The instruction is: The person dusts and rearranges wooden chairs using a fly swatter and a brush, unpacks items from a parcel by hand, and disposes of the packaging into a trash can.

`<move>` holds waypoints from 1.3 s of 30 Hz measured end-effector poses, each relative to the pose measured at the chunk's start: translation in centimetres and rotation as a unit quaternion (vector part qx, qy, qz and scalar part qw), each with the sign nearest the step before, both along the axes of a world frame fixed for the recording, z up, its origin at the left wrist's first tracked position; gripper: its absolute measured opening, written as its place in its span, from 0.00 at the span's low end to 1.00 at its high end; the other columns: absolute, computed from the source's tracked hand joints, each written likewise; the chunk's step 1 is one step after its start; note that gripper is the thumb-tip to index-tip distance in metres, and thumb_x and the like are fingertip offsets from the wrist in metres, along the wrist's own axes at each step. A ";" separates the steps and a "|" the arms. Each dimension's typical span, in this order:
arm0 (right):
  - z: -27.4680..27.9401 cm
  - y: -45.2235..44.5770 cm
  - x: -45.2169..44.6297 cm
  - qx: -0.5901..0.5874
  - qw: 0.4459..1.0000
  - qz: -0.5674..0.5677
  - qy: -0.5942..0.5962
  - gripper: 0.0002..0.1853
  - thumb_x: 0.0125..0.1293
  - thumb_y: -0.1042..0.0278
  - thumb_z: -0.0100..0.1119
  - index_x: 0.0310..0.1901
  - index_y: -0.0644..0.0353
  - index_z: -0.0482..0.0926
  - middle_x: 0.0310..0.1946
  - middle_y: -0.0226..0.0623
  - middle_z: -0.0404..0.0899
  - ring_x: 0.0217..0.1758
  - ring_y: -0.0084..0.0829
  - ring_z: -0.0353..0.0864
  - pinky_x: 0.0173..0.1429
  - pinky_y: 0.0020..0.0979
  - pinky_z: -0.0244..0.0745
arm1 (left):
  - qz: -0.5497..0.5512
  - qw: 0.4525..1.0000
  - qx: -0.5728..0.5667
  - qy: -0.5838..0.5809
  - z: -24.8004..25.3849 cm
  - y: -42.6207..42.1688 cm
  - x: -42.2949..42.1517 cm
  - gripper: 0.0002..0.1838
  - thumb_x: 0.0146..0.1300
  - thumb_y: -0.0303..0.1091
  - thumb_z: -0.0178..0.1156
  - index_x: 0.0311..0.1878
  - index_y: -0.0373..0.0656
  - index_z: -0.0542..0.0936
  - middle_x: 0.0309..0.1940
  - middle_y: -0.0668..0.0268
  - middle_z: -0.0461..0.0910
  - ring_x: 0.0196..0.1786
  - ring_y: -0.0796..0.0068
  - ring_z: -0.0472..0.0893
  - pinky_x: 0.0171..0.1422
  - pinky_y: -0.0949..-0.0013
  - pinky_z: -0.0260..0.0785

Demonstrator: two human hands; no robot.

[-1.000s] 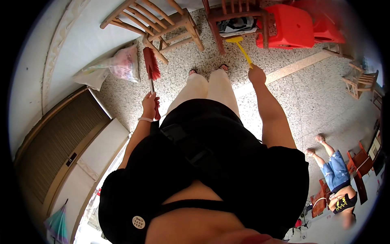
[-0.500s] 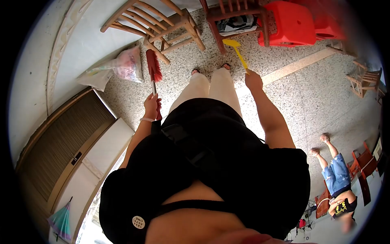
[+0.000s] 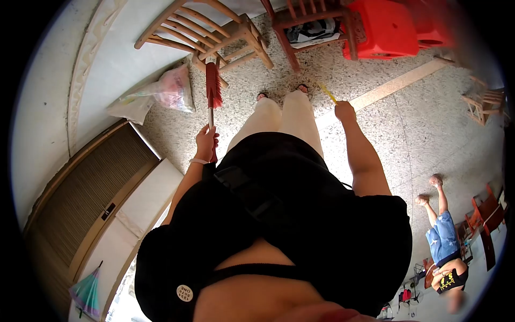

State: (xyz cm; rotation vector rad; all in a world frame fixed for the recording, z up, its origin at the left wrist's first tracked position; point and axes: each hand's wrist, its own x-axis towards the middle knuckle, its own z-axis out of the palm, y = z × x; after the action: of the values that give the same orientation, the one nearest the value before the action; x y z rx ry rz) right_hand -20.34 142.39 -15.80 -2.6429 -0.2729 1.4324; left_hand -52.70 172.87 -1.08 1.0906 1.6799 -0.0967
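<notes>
Gripping a red-bristled hand brush, the left hand sits at ten o'clock in the view, its fingers wrapped around the lower handle. The bristled end points up toward eleven o'clock, overlapping a leg of the light wooden slat-back chair; whether the two touch, I cannot tell.

At two o'clock the right hand is closed in a fist around the end of a thin yellow tool, which slants away toward one o'clock over the speckled floor. Its far end is too faint to name.

As for how far things have come, both implements are in hand and neither is laid down. Nothing visible is gathered at either tip, and contact with the floor cannot be made out, so what is done and what is left cannot be judged.

Knotted plastic bags lean by the wall at ten o'clock, near the brush. A dark red wooden chair stands at one o'clock, with red plastic stools just beside it. A folded umbrella is at eight o'clock; another person is at four, well apart.
</notes>
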 end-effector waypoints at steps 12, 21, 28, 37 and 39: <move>3.5 1.0 -3.5 0.061 0.997 -0.051 -0.014 0.18 0.55 0.60 0.46 0.47 0.51 0.74 0.40 0.43 0.76 0.43 0.40 0.75 0.48 0.36 0.69 | -0.003 1.000 0.002 0.003 -0.3 -0.5 -0.3 0.23 0.58 0.34 0.53 0.56 0.38 0.63 0.21 0.67 0.71 0.17 0.83 0.66 0.18 0.80 0.59; 5.6 0.4 -4.8 0.064 0.992 -0.094 -0.063 0.16 0.57 0.60 0.46 0.48 0.47 0.73 0.39 0.44 0.76 0.41 0.43 0.75 0.46 0.39 0.70 | -0.017 1.000 0.008 0.001 -0.1 -0.3 -0.5 0.26 0.58 0.35 0.53 0.58 0.37 0.61 0.21 0.67 0.71 0.17 0.83 0.66 0.18 0.79 0.59; 2.9 0.6 -6.1 0.023 0.997 -0.067 -0.038 0.17 0.56 0.61 0.45 0.48 0.48 0.73 0.40 0.41 0.76 0.42 0.42 0.75 0.47 0.36 0.70 | -0.017 1.000 -0.006 -0.007 -0.4 -0.4 -0.6 0.26 0.58 0.35 0.54 0.58 0.37 0.61 0.21 0.67 0.71 0.17 0.83 0.66 0.18 0.79 0.59; -0.5 -0.9 -6.9 0.071 0.994 -0.080 -0.038 0.16 0.57 0.60 0.45 0.45 0.55 0.74 0.37 0.46 0.76 0.40 0.44 0.75 0.45 0.38 0.70 | -0.020 1.000 0.001 -0.013 -0.6 -0.5 -0.8 0.24 0.58 0.34 0.53 0.56 0.37 0.63 0.21 0.66 0.70 0.17 0.83 0.66 0.18 0.79 0.60; -6.0 -2.5 -7.5 -0.002 0.982 -0.179 -0.063 0.14 0.58 0.61 0.45 0.37 0.61 0.76 0.26 0.43 0.77 0.29 0.39 0.77 0.34 0.35 0.73 | -0.006 1.000 0.000 -0.004 -0.4 -0.7 -0.1 0.23 0.57 0.35 0.54 0.55 0.37 0.64 0.21 0.66 0.70 0.17 0.83 0.66 0.18 0.79 0.60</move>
State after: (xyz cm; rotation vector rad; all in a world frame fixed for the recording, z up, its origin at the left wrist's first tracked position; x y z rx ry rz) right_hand -27.88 139.93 -21.78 -2.6161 0.1864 1.1541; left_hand -52.80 172.14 -1.45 1.0991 1.6664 -0.0999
